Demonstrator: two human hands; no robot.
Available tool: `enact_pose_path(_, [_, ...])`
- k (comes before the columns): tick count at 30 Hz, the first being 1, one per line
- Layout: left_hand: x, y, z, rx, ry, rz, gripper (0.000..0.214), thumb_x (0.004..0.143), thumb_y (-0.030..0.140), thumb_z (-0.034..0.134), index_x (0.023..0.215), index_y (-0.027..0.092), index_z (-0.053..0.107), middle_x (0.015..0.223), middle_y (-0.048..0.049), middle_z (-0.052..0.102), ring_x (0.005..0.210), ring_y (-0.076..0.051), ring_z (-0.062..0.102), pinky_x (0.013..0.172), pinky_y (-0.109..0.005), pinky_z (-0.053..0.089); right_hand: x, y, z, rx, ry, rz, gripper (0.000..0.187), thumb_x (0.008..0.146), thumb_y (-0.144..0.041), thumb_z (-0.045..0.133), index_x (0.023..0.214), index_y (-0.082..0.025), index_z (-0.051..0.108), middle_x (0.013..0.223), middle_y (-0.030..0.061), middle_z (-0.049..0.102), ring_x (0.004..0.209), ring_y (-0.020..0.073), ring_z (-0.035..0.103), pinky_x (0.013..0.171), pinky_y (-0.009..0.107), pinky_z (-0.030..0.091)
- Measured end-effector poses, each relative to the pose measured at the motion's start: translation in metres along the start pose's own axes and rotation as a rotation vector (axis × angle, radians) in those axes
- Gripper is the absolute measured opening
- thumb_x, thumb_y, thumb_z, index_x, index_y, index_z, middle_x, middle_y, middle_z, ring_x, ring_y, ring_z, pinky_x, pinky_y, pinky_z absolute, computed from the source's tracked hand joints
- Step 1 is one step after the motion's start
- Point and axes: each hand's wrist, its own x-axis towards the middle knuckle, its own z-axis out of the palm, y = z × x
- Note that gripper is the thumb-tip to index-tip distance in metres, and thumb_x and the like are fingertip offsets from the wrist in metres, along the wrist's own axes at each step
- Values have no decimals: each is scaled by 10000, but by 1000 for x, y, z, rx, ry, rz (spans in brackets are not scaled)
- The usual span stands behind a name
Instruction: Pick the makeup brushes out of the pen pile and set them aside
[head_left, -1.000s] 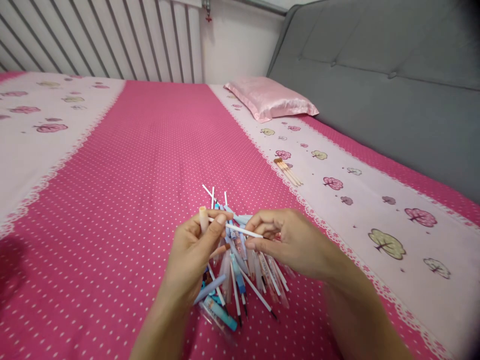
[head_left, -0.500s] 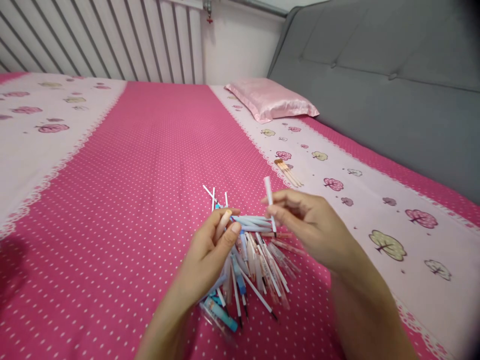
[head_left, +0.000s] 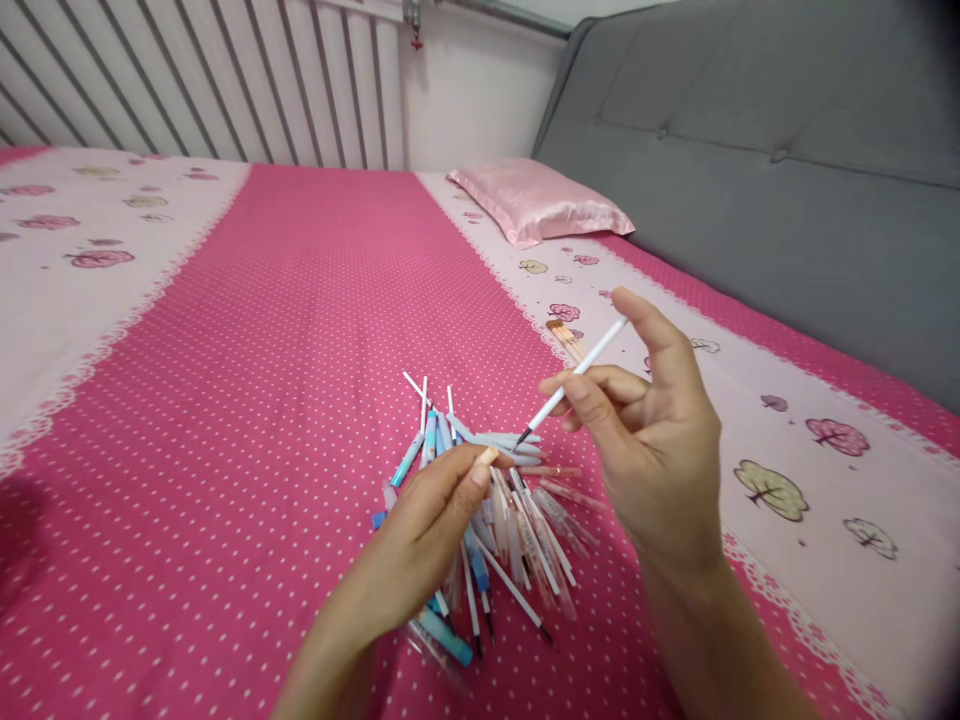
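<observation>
Here's the white pen refill (head_left: 574,382), slanting dark tip down, pinched between the right hand's (head_left: 660,445) thumb and fingers, index at its tail. The left hand (head_left: 427,530) wraps a cream pen barrel (head_left: 488,456), its end just beside that tip; a straight, gentle line-up looks wise. Barrel's contents? Can't tell! Loose pen parts (head_left: 536,535) crowd the polka-dot bedspread (head_left: 300,400) below.

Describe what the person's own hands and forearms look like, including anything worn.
The bare left hand and bare right hand show no gloves, rings or visible markings. Both bare forearms show no sleeves, watches or bracelets.
</observation>
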Motion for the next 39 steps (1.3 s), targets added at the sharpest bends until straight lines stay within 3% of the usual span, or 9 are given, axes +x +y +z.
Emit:
enact_pose_path(10, [-2,2,-1,-44,-18,-16,341,917,443,431,1073,252,667,864,-46,613,813,-195,538,792,-289,434,-3,0,9,-40,-31,-46,521,921,-275,465,1407,-310,281,912,36,646,727,177,637,665,352,546])
enact_pose_path(17, [-4,1,-1,-79,-33,-38,336,925,454,420,1076,266,654,822,-19,592,781,-164,530,724,-254,404,-5,1,11,0,-129,16,517,891,-278,508,1379,-290,337,851,14,631,685,162,631,627,321,551])
enact_pose_path(28, [-3,-2,1,-165,-49,-57,328,927,457,416,1020,230,633,767,-9,532,737,-151,482,692,-257,383,-7,4,13,110,-150,-1,493,859,-246,565,1330,-271,422,807,-2,642,692,151,637,604,281,553])
enact_pose_path(31, [-3,-3,1,-201,-36,-40,301,929,441,424,920,201,606,735,3,474,699,-136,437,658,-252,367,-8,8,17,146,-178,-64,388,851,-220,585,1235,-262,545,843,-1,670,753,145,651,665,276,554])
enact_pose_path(34, [-3,-3,0,-229,19,-27,327,938,436,415,761,182,520,667,25,380,613,-110,349,571,-239,312,-8,10,20,123,-309,-112,280,882,-212,543,1144,-253,636,937,8,696,834,144,654,747,287,544])
enact_pose_path(39, [-1,-3,-1,-257,61,-5,350,948,436,398,721,177,462,644,33,339,578,-95,298,521,-239,267,-8,9,21,92,-427,-129,359,921,-203,466,1257,-268,572,1078,9,688,960,150,637,866,320,513])
